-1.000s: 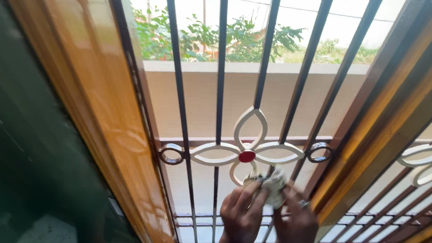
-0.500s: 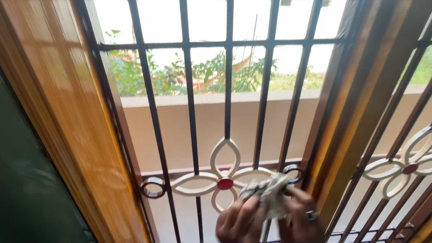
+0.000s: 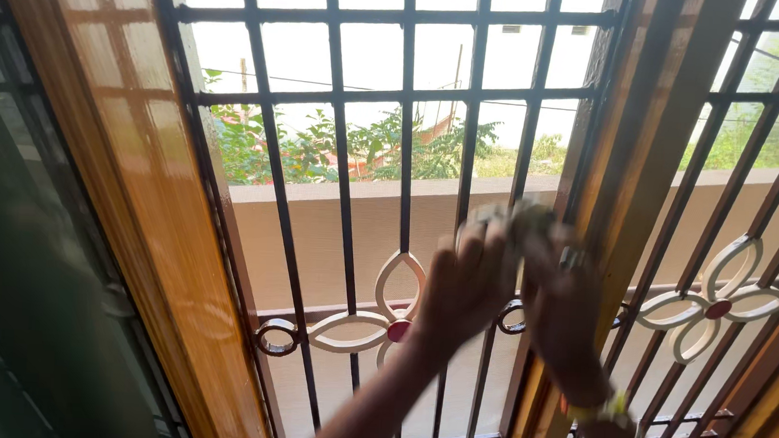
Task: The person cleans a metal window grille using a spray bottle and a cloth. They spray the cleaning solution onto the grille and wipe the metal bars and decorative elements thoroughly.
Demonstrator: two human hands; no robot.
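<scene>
Both my hands are raised together in front of a dark metal window grille (image 3: 404, 149). My left hand (image 3: 466, 285) and my right hand (image 3: 563, 299) are closed around a small crumpled pale cloth (image 3: 523, 219), which is blurred with motion and pressed near a vertical bar. A ring shows on a right-hand finger and bangles on the right wrist. A white flower-shaped ornament with a red centre (image 3: 385, 312) sits on the grille just left of my left hand.
A glossy orange-brown wooden frame (image 3: 142, 197) runs down the left, another wooden post (image 3: 650, 170) stands right of my hands. A second flower ornament (image 3: 714, 307) is at the right. Outside are a beige parapet wall (image 3: 318, 233) and green plants.
Both hands have risen with the cloth from below the flower ornament to above it. The view has shifted, so the grille sits lower and further right in frame.
</scene>
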